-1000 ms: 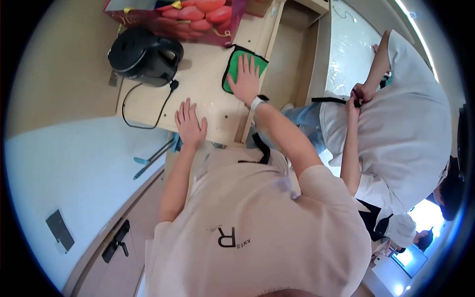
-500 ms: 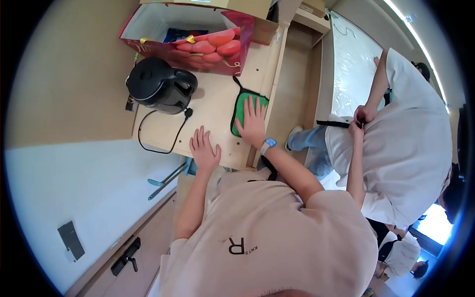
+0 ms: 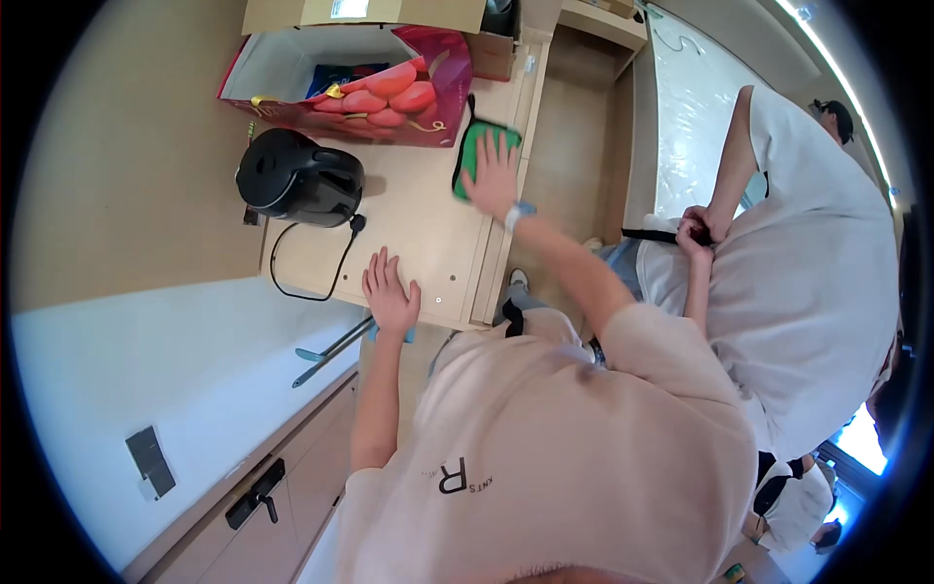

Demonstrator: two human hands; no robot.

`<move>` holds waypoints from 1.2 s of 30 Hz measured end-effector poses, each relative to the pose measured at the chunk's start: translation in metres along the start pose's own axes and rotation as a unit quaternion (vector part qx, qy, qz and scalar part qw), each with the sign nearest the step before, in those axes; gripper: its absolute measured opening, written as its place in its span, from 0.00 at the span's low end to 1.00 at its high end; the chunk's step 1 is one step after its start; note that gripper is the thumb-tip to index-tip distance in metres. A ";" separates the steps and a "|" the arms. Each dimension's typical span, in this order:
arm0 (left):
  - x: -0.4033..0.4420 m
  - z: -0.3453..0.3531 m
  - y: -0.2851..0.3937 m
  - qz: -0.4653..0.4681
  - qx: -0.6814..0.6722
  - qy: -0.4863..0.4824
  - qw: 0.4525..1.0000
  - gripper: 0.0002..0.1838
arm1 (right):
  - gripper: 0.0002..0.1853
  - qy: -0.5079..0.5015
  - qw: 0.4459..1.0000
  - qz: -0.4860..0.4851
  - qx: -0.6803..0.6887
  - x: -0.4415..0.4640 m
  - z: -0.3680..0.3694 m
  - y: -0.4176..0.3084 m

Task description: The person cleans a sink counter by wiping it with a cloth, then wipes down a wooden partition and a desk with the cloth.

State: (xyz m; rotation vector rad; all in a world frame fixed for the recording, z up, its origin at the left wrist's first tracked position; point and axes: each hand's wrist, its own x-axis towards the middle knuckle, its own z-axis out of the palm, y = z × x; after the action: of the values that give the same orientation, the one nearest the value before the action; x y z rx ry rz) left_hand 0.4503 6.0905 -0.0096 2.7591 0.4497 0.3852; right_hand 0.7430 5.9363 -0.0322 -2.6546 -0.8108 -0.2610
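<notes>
My right hand (image 3: 493, 173), with a watch on its wrist, lies flat with fingers spread on a green cloth (image 3: 470, 156) with a black edge and loop. The cloth is on the wooden tabletop (image 3: 428, 229) near its right edge, just below a red bag. Palm down on the near part of the same tabletop, my left hand (image 3: 391, 295) holds nothing, its fingers a little apart. To its upper left stands a black kettle (image 3: 302, 178), its cord and plug (image 3: 358, 224) on the table.
An open red gift bag (image 3: 389, 102) and a cardboard box (image 3: 365, 12) stand at the back. Right of the table is a wooden recess (image 3: 569, 136). Another person (image 3: 798, 253) in a light shirt stands at right, hands together at the waist. A wall is on the left.
My right hand and the green cloth first came nearer my body, then slid away toward the red bag. My left hand has stayed at about the same place on the table. The camera view has shifted.
</notes>
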 end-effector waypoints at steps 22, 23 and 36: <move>-0.003 0.004 -0.004 0.003 -0.010 0.018 1.000 0.34 | 0.46 -0.057 0.996 -0.045 -0.043 -0.049 -0.013 -0.037; -0.005 0.005 -0.004 0.003 -0.008 0.020 1.000 0.34 | 0.46 -0.080 0.994 -0.071 -0.018 -0.088 -0.024 -0.058; -0.005 0.000 -0.004 0.012 -0.024 0.026 0.999 0.33 | 0.46 -0.033 0.997 0.052 -0.044 0.036 0.004 0.000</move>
State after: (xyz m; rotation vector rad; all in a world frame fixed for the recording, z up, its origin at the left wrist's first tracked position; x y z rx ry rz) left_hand 0.4449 6.0923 -0.0123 2.7165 0.4148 0.4687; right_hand 0.7731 5.9556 -0.0263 -2.7906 -0.6937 -0.1868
